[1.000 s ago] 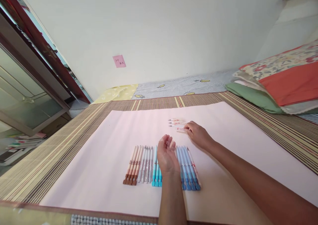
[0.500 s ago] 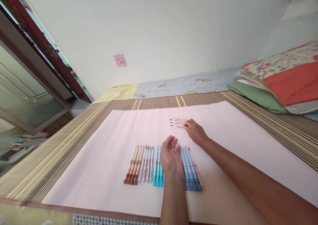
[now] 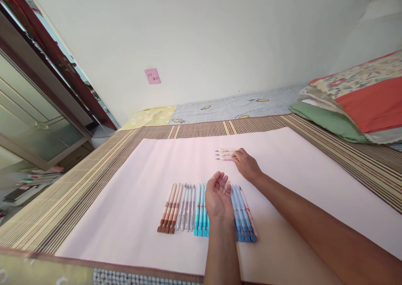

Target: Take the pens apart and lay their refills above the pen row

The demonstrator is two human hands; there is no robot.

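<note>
A row of pens lies side by side on a pale pink sheet [image 3: 132, 193]: brown pens [image 3: 169, 209], clear white pens [image 3: 186, 205], light blue pens [image 3: 201, 211] and darker blue pens [image 3: 241, 218]. My left hand [image 3: 218, 195] hovers over the middle of the row, palm up, fingers loosely apart, holding nothing. Farther back, my right hand [image 3: 246, 164] rests on a small cluster of white pens [image 3: 223, 154], fingers closed on their near ends.
The sheet covers a striped woven mat [image 3: 72, 184] on a bed. Folded quilts and a green pillow [image 3: 345, 109] lie at the right. A pink sticky note [image 3: 152, 76] hangs on the wall. A glass door [image 3: 28, 117] and books are at the left.
My right hand has gathered the separate white pens closer together. The left hand has shifted slightly, staying palm up over the row.
</note>
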